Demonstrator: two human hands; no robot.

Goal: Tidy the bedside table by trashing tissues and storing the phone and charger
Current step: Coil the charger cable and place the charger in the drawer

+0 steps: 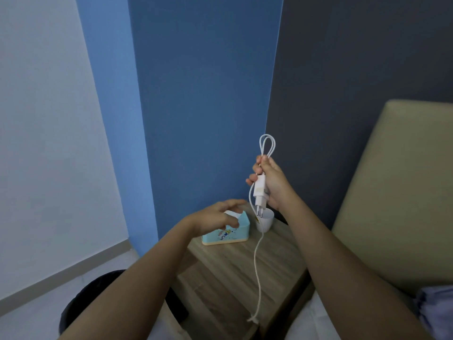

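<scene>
My right hand is raised above the back of the wooden bedside table, gripping a white charger with its plug pins pointing down. Loops of its white cable stick up out of my fist, and the rest hangs down so that its end lies near the table's front edge. My left hand hovers over a teal tissue box at the back left of the table, fingers spread, holding nothing. No phone or loose tissues are visible.
A white cup stands at the back of the table, just under the plug. A dark bin sits on the floor to the left of the table. A beige headboard and bedding lie to the right.
</scene>
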